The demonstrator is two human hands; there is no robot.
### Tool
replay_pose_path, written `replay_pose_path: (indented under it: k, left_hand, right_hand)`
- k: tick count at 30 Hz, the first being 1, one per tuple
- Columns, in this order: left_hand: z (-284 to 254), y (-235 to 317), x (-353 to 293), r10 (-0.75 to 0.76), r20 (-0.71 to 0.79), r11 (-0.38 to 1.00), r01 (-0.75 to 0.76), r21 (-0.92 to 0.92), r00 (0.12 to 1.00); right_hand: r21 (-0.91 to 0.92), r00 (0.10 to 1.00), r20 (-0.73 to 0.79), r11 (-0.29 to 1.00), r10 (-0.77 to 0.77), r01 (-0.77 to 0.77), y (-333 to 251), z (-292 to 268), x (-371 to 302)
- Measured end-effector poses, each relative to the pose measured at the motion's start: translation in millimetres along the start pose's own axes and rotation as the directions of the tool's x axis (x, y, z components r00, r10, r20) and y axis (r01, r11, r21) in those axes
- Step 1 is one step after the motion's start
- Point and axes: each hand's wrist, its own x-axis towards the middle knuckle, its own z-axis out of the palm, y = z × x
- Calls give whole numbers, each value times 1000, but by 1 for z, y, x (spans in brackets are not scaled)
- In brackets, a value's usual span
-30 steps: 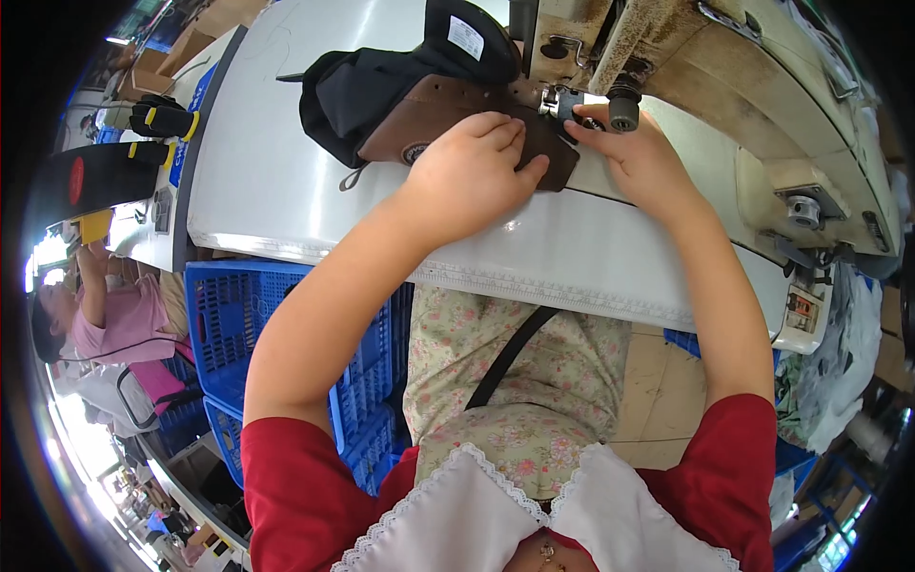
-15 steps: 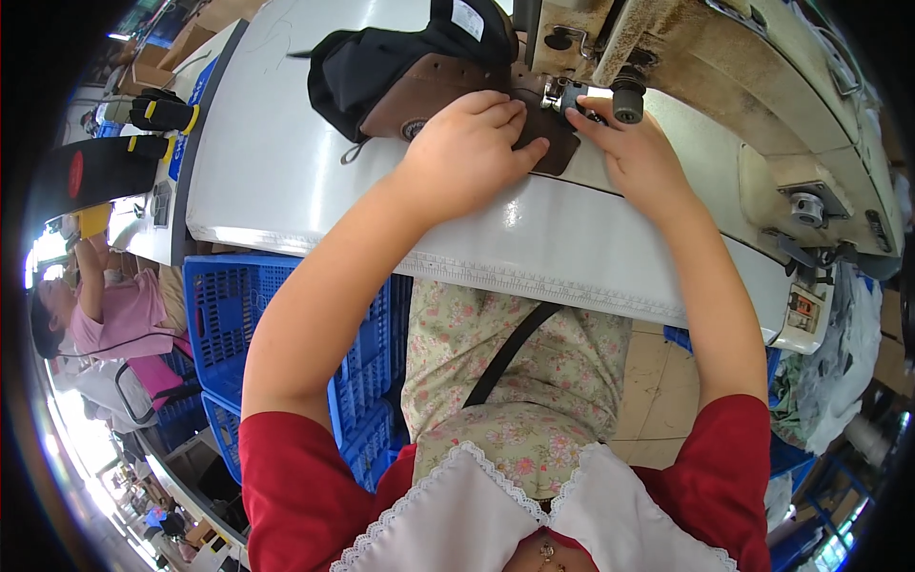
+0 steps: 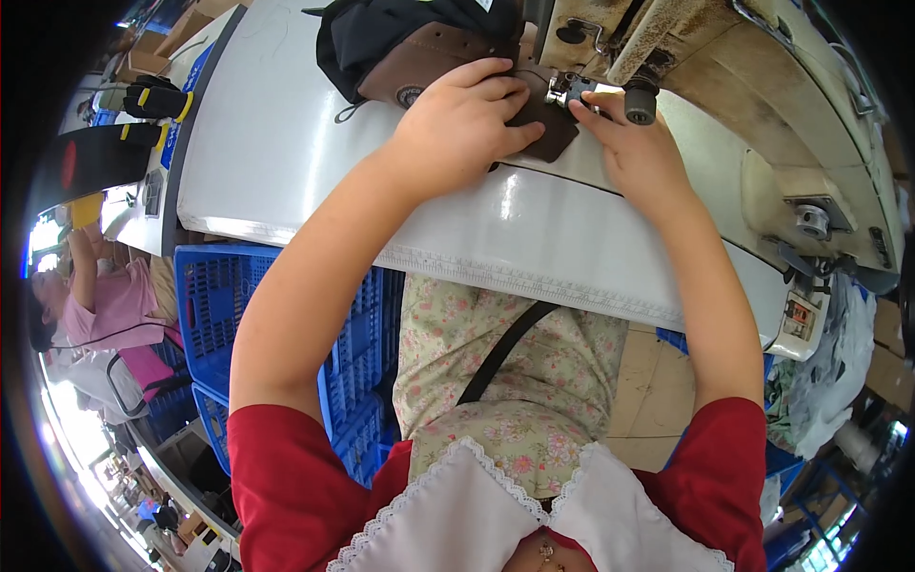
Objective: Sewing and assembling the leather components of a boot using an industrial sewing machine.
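Note:
A black fabric and brown leather-like workpiece (image 3: pixel 405 71) lies at the far side of the white sewing table, with small holes and a round emblem in its brown part. Its flat brown flap (image 3: pixel 556 141) reaches under the metal presser foot (image 3: pixel 562 92) of a sewing machine. My left hand (image 3: pixel 462 124) rests on the brown part, fingers stretched over it and thumb towards the flap. Beside the presser foot is my right hand (image 3: pixel 634 143), thumb and fingers extended at the foot's right side. Some of its fingertips are hidden by the machine's parts.
The worn sewing machine (image 3: pixel 762 105) arches over the upper right. A ruler strip (image 3: pixel 534 283) runs along the table's near edge. Blue plastic crates (image 3: pixel 224 315) stand below left, and clear plastic bags (image 3: pixel 829 372) hang at right. Another person (image 3: pixel 114 296) sits at far left.
The view has shifted slightly, so the table and machine sit a little differently. My left hand has slid slightly up with the workpiece; my right hand stays by the presser foot.

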Motion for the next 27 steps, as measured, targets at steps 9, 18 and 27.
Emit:
replay_pose_path:
  k: [9, 18, 27]
  left_hand:
    - [-3, -8, 3, 17, 38, 1000, -18, 14, 999]
    - [-7, 15, 7, -42, 61, 994, 35, 105, 997]
    - [32, 63, 16, -506, -249, 861, 468, -199, 826]
  right_hand:
    - [-60, 999, -41, 998, -28, 26, -6, 4, 0]
    - [42, 998, -63, 999, -31, 34, 3, 6, -1]
    - [117, 995, 2, 988, -101, 101, 25, 3, 6]
